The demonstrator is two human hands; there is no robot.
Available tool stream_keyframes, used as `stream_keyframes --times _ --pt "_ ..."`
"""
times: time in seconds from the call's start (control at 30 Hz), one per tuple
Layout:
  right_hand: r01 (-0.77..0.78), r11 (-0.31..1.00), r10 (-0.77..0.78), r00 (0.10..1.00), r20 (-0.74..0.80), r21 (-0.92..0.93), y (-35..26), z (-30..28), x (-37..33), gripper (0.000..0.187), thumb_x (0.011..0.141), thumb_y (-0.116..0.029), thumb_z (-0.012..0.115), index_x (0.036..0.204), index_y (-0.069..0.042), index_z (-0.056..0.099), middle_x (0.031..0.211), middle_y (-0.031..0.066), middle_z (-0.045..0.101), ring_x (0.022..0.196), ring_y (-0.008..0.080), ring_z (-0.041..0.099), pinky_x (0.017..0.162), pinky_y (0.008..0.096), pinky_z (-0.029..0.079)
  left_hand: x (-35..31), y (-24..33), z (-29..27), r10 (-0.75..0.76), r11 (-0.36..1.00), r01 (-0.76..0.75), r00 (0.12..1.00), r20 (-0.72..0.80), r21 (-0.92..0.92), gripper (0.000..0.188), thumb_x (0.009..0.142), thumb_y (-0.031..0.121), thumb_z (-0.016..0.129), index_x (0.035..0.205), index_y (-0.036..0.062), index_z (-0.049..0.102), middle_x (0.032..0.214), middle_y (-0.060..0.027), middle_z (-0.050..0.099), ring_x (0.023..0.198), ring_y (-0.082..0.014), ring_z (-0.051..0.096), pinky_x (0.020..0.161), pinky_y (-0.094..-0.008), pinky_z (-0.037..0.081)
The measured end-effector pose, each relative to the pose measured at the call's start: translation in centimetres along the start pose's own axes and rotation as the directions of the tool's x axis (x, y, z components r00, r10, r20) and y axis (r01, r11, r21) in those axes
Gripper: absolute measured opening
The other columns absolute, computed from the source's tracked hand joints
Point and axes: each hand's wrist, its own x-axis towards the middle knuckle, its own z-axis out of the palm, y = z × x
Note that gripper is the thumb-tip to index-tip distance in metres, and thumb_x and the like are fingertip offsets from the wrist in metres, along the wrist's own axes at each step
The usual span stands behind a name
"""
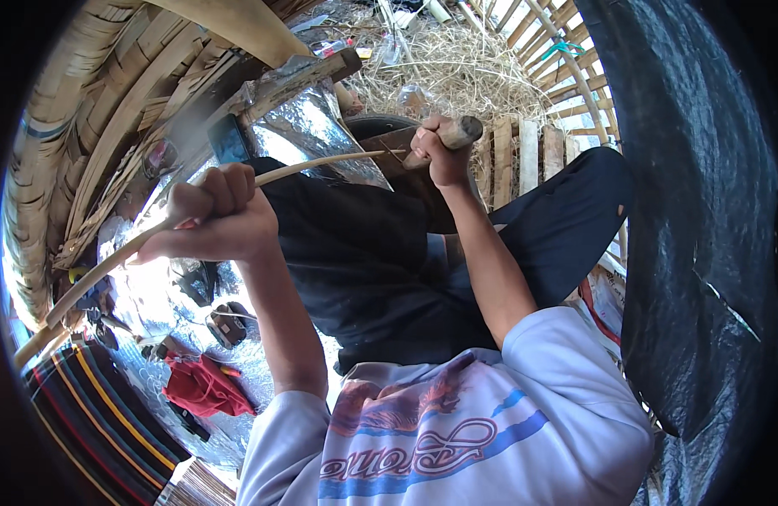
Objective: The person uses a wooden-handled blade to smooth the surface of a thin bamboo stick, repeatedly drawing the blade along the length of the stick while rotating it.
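My left hand is closed around a long, pale, slightly curved wooden stick. The stick runs from the lower left, through my fist, up to a thin end near my right hand. My right hand grips the thick wooden handle of a knife. What looks like its brown blade lies beside the stick's thin end, hard to make out against the dark things behind. Both hands are held out above my crossed legs in dark trousers.
Shavings are heaped on the floor ahead, beside wooden slats. Woven bamboo curves along the left, and a black plastic sheet hangs at the right. A red cloth and a striped textile lie at lower left.
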Motion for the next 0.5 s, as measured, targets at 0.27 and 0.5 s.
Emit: stream_keyframes --times 0.27,0.5 --pt "0.092 0.986 -0.084 0.994 0.064 -0.137 0.6 -0.2 -0.6 0.007 0.076 -0.003 0.055 0.07 -0.003 0.051 0.054 0.0031 0.046 0.046 0.0088 0.043 0.045 0.0247 0.035 0.1 0.6 -0.5 0.023 0.996 -0.019 0.999 0.039 -0.089 0.068 0.074 0.081 0.02 0.055 0.0164 0.015 0.044 0.0048 0.01 0.042 -0.0074 0.004 0.04 -0.026 0.004" --pt "0.004 1.0 -0.004 1.0 -0.002 -0.02 -0.8 0.3 -0.1 0.012 0.077 -0.004 0.055 0.066 -0.002 0.05 0.054 0.003 0.046 0.046 0.0093 0.044 0.045 0.0234 0.035 0.0 0.1 -0.3 0.019 0.996 -0.015 0.999 0.048 -0.089 0.069 0.075 0.081 0.02 0.054 0.0155 0.015 0.044 0.0055 0.01 0.04 -0.007 0.005 0.038 -0.0249 0.005"
